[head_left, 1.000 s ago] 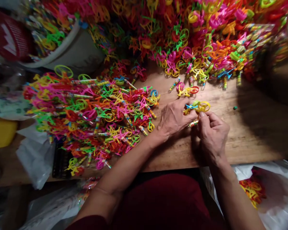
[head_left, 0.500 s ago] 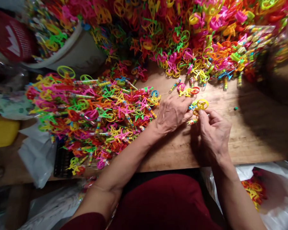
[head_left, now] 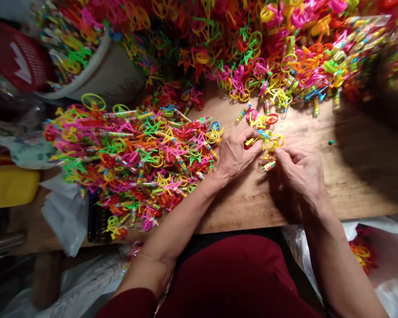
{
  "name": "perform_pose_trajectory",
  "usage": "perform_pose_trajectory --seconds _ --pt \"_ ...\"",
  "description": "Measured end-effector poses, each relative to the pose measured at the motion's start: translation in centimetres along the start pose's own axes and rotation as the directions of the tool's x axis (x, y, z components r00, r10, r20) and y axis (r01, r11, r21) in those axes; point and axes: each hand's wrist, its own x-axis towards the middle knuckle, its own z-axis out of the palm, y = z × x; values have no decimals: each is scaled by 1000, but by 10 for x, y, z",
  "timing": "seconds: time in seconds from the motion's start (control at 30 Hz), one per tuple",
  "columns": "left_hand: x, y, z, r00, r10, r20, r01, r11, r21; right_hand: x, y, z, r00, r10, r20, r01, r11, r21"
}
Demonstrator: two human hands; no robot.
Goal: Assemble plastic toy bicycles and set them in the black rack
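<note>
Yellow wheeled toy [head_left: 276, 141]: lies between the two hands over the wooden table [head_left: 245, 212], its wheel at the right fingertips. We see the thumb and forefinger of the right hand [head_left: 300, 170] pinched together on its lower edge. Left hand [head_left: 235, 157]: fingers curled, thumb towards the toy, a small yellow piece [head_left: 250, 142] between thumb and fingers; whether it is clamped, we cannot tell.

Just below the right-hand pinch we note a short candy tube [head_left: 269, 166]. Close beyond the grip, a yellow toy with pink and red wheels [head_left: 261, 122] blocks the near way outward; past it, a slanting candy tube [head_left: 243, 113], then the big far heap [head_left: 232, 48] of bright plastic toys. Left of the grip, a second heap [head_left: 146, 163] crowds the left wrist, and the left forearm passes along its near edge. Behind that heap we log a pale tub [head_left: 109, 66], filled; at its near left corner, a black basket [head_left: 97, 221] and a clear plastic bag [head_left: 64, 216]. Right of the grip: one green bit [head_left: 331, 142] on bare wood.
</note>
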Motion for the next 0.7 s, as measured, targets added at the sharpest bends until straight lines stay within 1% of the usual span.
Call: perform_pose_trajectory --seconds 0.07,0.1,0.13,0.17,0.23,0.3,0.33,0.4,0.47,0.5,0.53,0.57,0.6,0.63,0.7 --pt "-1 -2 -2 992 -123 11 123 978 -171 -5 6 -9 997 -8 75 12 998 -54" --pt "-2 -4 -3 979 -203 20 201 939 -279 -9 9 -14 995 -30 99 40 993 -108" --pt "-4 -5 -5 959 -281 49 277 877 -392 -13 10 -21 991 -65 113 85 981 -175" --pt "-5 -6 -8 933 -346 99 348 795 -497 -16 11 -27 988 -111 112 136 959 -250" --pt "-8 -6 -13 872 -424 243 473 608 -637 -20 11 -37 977 -197 85 214 897 -387" --pt "-12 -6 -19 815 -445 371 562 450 -694 -17 9 -43 962 -267 59 261 832 -489" --pt "-13 -5 -21 792 -447 416 590 387 -709 -13 8 -45 951 -306 42 279 793 -541" --pt "-17 -4 -23 758 -456 467 623 291 -726 -4 7 -46 920 -391 4 305 709 -636" --pt "-19 -2 -23 734 -476 485 638 235 -733 0 8 -45 877 -477 -46 316 649 -692" --pt "-21 -2 -22 724 -485 490 644 221 -732 0 8 -44 856 -511 -81 325 652 -685" --pt "-22 -1 -21 718 -492 492 648 214 -731 -3 9 -42 838 -532 -120 341 682 -647" --pt "-23 -1 -19 714 -496 495 651 209 -730 -8 10 -40 829 -536 -160 364 734 -574" --pt "-24 0 -18 712 -496 497 652 204 -730 -14 11 -36 833 -519 -192 388 795 -467" --pt "-25 1 -16 712 -493 501 652 197 -732 -19 12 -31 852 -481 -205 401 853 -335" --pt "-27 3 -13 714 -468 520 654 180 -735 -27 16 -21 915 -367 -166 360 930 -71"
